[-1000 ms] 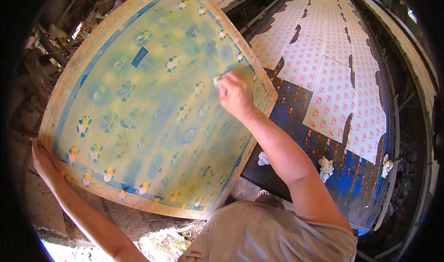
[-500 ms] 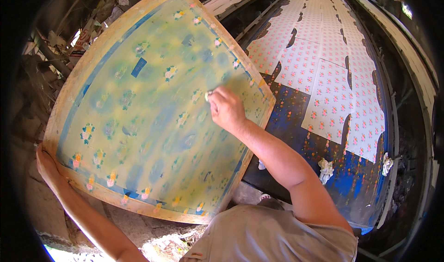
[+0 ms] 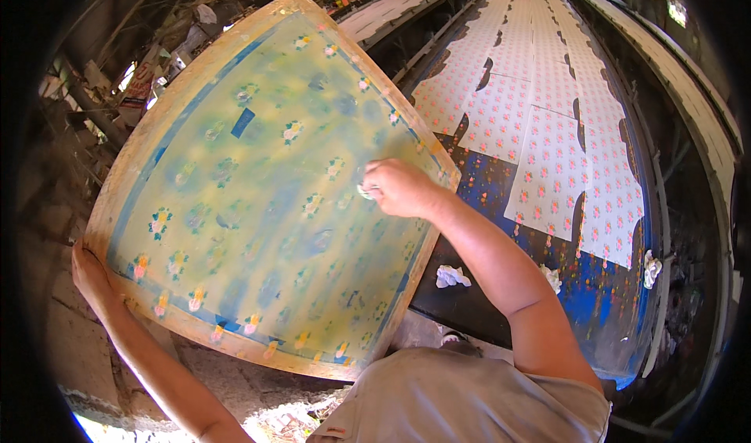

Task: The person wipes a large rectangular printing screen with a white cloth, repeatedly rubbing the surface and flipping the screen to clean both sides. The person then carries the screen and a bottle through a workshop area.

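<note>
Currently, right hand (image 3: 397,187) with grip tight around a pale wad (image 3: 365,191), over the framed screen (image 3: 274,185) at left, left hand (image 3: 92,276) at its near-left corner, that grip impossible to tell, wad nearer than a second ago, white scrap (image 3: 452,276) on the desk (image 3: 591,318) now uncovered.

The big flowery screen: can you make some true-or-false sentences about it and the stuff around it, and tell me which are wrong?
1. The right hand holds a small pale wad over the screen. True.
2. The left hand is on the flowered sheets. False: it is at the left side of the screen's frame.
3. A small blue rectangle shows on the screen. True.
4. The flowered sheets lie to the left of the screen. False: they lie to its right.
5. Crumpled white scraps lie on the dark table. True.
</note>
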### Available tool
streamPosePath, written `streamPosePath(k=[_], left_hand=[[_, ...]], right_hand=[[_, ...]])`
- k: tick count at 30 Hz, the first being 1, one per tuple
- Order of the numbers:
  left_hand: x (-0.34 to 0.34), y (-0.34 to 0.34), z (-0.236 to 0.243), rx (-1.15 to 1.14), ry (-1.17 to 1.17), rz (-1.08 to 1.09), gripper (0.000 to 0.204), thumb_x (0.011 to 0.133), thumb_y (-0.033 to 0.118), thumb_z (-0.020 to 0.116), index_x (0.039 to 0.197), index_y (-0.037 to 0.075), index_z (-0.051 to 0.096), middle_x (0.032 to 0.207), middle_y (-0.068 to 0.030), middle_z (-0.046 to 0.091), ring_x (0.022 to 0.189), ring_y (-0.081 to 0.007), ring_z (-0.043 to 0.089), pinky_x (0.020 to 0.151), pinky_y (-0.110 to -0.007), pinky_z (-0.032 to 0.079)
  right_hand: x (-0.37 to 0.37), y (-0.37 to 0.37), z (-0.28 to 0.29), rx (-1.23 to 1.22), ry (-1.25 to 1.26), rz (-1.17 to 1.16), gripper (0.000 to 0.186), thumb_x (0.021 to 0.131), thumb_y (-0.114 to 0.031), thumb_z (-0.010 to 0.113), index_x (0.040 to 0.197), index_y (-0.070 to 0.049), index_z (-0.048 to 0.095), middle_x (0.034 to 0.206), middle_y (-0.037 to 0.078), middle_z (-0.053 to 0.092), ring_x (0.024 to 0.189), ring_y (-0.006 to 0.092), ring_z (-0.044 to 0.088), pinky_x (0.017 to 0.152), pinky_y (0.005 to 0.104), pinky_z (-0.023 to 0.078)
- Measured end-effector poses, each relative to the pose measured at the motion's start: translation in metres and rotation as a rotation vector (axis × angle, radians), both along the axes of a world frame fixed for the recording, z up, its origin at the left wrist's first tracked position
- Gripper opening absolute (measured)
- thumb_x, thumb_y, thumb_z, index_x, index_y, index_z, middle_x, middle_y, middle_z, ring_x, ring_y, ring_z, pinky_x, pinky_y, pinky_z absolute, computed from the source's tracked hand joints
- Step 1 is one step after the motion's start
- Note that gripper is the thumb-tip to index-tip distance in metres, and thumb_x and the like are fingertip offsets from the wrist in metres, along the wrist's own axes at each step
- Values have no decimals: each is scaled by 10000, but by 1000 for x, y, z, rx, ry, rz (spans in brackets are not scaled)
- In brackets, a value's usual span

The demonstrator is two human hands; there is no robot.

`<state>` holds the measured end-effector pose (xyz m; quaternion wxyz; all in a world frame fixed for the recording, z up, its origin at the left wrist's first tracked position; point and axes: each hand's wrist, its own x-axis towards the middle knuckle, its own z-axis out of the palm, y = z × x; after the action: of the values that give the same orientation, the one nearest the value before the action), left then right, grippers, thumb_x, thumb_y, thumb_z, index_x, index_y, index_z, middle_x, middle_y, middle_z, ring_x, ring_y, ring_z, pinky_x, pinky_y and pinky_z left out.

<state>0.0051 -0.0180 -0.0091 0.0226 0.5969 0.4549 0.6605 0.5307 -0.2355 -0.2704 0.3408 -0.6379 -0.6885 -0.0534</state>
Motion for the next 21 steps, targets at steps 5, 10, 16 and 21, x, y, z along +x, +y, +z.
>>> streamPosePath(k=[5, 10, 16, 21], left_hand=[[14, -9, -1, -20, -69, -28, 584, 1077, 464, 520, 1466, 58, 673, 1465, -169, 664, 1277, -315, 669, 1050, -421, 527], [29, -17, 2, -63, -233, -137, 593, 1078, 473, 526, 1483, 60, 658, 1467, -162, 667, 1287, -332, 666, 1069, -422, 522], [-10, 10, 5, -25, -7, 19, 566, 1085, 445, 510, 1458, 49, 670, 1443, -175, 681, 1301, -330, 656, 1080, -417, 512], [5, -3, 3, -63, -97, -34, 537, 1099, 420, 465, 1457, 78, 673, 1464, -183, 670, 1311, -344, 646, 1093, -434, 501]], right_hand=[[4, 9, 1, 228, 419, -299, 111, 913, 2, 761, 1014, -43, 765, 1092, 141, 716, 990, 302, 731, 870, 420, 601], [-25, 47, -52, 756, 542, -370, 246, 896, 33, 806, 1132, -20, 762, 1189, 157, 694, 1062, 288, 717, 897, 395, 604], [-25, 55, -48, 844, 394, -351, 273, 833, 114, 736, 1081, 2, 756, 1205, 140, 697, 1133, 334, 688, 933, 405, 596], [-43, 53, -46, 836, 173, -186, 297, 799, 141, 702, 1033, -38, 748, 1179, 118, 712, 1129, 333, 688, 964, 430, 600]])
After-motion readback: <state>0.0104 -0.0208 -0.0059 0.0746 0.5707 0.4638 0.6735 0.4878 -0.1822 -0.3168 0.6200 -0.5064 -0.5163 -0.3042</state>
